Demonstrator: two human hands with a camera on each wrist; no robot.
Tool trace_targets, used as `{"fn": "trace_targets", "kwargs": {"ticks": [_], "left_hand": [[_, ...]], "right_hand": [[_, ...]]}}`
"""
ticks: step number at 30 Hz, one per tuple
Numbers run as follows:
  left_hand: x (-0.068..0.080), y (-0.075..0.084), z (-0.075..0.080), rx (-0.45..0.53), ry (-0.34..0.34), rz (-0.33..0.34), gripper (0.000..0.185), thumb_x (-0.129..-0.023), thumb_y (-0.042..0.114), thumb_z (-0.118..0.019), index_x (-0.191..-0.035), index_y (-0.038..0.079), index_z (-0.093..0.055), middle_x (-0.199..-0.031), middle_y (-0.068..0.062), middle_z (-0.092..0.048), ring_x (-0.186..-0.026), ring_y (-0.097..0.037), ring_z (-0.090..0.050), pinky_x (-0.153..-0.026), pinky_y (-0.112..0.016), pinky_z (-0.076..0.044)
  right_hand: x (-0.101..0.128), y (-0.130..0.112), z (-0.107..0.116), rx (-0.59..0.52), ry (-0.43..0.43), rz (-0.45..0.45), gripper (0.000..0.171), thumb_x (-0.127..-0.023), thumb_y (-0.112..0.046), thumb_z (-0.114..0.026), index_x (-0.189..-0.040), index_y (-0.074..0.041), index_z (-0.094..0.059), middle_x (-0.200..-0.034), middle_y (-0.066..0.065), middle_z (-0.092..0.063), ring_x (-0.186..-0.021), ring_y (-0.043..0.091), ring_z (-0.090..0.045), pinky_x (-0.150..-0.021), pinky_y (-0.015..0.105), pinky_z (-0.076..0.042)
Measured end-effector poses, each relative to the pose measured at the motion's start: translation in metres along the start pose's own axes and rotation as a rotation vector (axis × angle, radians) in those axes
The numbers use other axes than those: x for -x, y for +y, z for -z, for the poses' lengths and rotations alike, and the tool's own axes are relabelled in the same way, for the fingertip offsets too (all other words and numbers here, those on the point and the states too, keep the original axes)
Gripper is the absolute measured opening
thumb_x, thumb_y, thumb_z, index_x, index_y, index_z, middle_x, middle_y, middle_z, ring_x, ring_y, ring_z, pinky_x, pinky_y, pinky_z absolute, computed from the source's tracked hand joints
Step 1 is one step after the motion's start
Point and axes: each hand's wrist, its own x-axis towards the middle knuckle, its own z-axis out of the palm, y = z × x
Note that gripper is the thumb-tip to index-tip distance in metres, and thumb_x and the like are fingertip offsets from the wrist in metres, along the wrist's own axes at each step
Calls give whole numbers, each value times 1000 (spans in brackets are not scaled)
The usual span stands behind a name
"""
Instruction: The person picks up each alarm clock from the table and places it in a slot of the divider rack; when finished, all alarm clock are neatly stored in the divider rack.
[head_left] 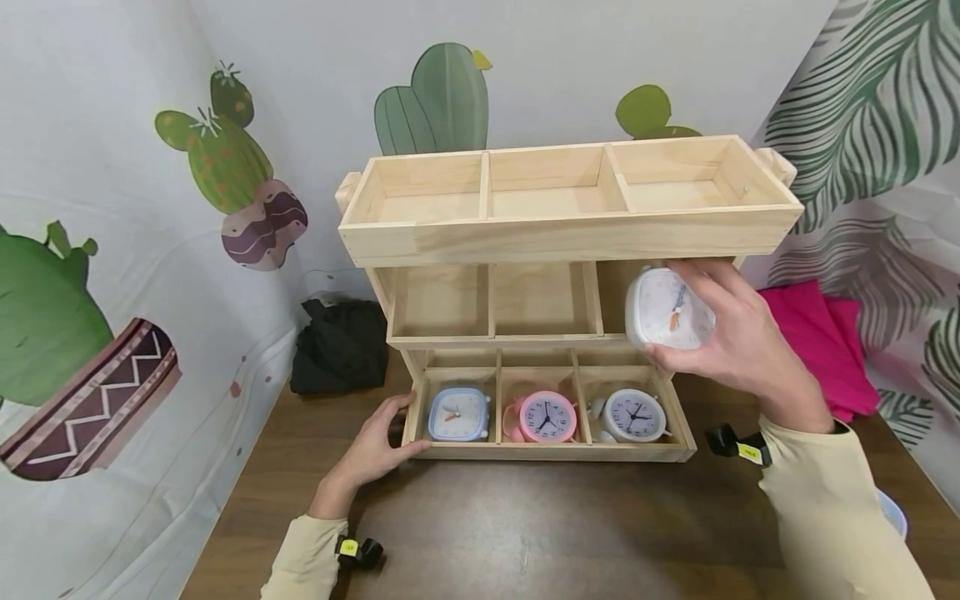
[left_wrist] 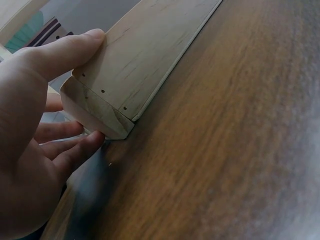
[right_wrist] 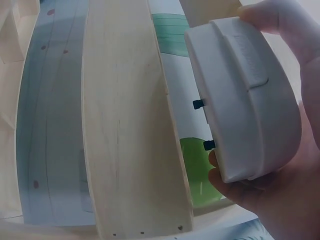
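Nearest me, my left hand (head_left: 372,450) braces the front left corner of the three-tier pale wooden rack (head_left: 570,236) on the dark wood table (head_left: 525,525), thumb along the front edge and fingers curled round the side. In the bottom tier sit a blue square clock (head_left: 458,414), a pink round clock (head_left: 547,416) and a white round clock (head_left: 634,415), one per compartment. Higher up, my right hand (head_left: 738,342) grips a white rounded-square alarm clock (head_left: 666,310), held at the mouth of the middle tier's right compartment, not yet set down. I judge the placing step is under way; the next move calls for easing the clock inward under the top tier and onto the shelf floor. Behind lie black cloth (head_left: 339,345) and pink cloth (head_left: 817,342).
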Motion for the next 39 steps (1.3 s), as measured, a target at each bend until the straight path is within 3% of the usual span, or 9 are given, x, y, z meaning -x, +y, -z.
{"fn": "trace_targets", "kwargs": {"ticks": [5, 12, 31, 39], "left_hand": [[0, 0, 1, 10, -2, 3, 83, -78, 38, -82, -144, 9, -41, -139, -12, -48, -117, -27, -58, -93, -44, -53], [0, 0, 0, 10, -7, 7, 83, -78, 38, -82, -144, 8, -41, -139, -12, -48, -117, -27, -57, -93, -43, -53], [0, 2, 1, 14, -3, 13, 83, -78, 37, -82, -144, 8, -42, -138, -12, -49, -117, -27, -58, -94, -43, -53], [1, 1, 0, 12, 0, 3, 83, -78, 38, -82, -144, 8, -42, -140, -12, -48, -117, -27, -58, -93, -43, -54]], "right_hand": [[-7, 2, -2, 12, -35, -11, 91, -58, -45, -78, -138, -9, -54, -128, 23, -53, -101, 32, -51, -75, 41, -40], [-10, 6, -9, -2, -66, -77, 98, -52, -25, -85, -143, -11, -50, -134, 22, -49, -108, 32, -50, -76, 45, -42], [-19, 12, -17, -23, -98, -128, 89, -55, -23, -85, -135, -4, -54, -126, 22, -53, -107, 34, -48, -81, 51, -41], [-22, 18, -22, 2, -87, -63, 85, -52, -27, -85, -129, -1, -57, -118, 21, -58, -105, 35, -51, -84, 50, -41]]}}
